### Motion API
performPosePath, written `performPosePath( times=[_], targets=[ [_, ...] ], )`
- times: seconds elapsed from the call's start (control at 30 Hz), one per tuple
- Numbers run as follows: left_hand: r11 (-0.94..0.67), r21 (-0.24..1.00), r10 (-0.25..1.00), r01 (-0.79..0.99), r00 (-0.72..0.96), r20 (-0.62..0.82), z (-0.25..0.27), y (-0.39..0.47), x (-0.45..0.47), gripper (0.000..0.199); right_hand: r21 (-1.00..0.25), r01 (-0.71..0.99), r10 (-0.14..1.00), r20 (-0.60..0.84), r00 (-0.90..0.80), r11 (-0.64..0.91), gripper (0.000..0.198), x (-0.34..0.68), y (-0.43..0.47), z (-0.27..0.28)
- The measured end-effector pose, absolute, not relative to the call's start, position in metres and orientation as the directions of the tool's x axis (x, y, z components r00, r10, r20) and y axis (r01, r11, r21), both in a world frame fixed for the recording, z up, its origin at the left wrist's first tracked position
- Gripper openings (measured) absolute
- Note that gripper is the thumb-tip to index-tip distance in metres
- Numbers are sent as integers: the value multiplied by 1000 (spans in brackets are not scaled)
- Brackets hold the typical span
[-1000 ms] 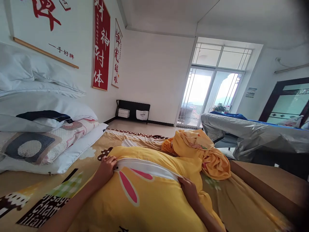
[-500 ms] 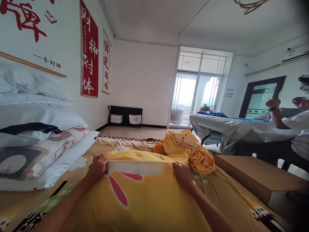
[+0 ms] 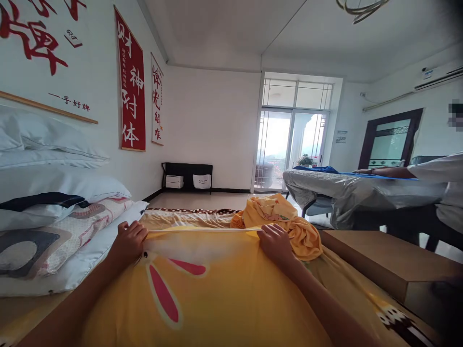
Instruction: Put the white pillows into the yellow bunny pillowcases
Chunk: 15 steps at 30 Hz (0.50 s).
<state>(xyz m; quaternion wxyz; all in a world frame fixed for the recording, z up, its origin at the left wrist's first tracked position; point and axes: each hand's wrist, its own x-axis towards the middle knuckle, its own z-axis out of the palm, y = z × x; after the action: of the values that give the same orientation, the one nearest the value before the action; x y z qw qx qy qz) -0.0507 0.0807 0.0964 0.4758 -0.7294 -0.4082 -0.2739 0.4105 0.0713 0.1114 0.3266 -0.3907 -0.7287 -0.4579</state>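
A yellow pillowcase (image 3: 217, 289) with red-and-white petal-like shapes and a whitish patch fills the near middle, its far edge drawn straight between my hands. My left hand (image 3: 129, 242) is closed on the far left corner, just beside a small dark dot in the print. On the right end of the same edge, my right hand (image 3: 277, 245) grips with bent fingers. Whether anything is inside the pillowcase, I cannot tell. Beyond my right hand lies a bunched yellow-orange cloth (image 3: 273, 214) on the patterned bedspread (image 3: 343, 284).
Stacked pillows (image 3: 68, 183) rise at the left. A brown cardboard box (image 3: 390, 253) stands at the right edge. Behind it, another person's arm (image 3: 390, 172) reaches over a table with a plastic cover (image 3: 347, 193). A low black rack (image 3: 186, 171) is by the far wall.
Both hands have lifted the pillowcase's far edge a little, and my left hand has moved left, pulling the edge wider. The other person's raised hands have come down to the table.
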Motion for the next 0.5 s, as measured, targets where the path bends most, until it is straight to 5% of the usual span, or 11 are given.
performPosePath(
  times=[0.27,0.5],
  targets=[
    [-266,-466,437,844,537,722,70,88,-49,29,501,815,245,784,-570,292,27,409,61,106],
    [-332,-433,533,838,545,647,93,103,-54,31,398,862,315,813,-489,312,28,414,64,117]
  ],
)
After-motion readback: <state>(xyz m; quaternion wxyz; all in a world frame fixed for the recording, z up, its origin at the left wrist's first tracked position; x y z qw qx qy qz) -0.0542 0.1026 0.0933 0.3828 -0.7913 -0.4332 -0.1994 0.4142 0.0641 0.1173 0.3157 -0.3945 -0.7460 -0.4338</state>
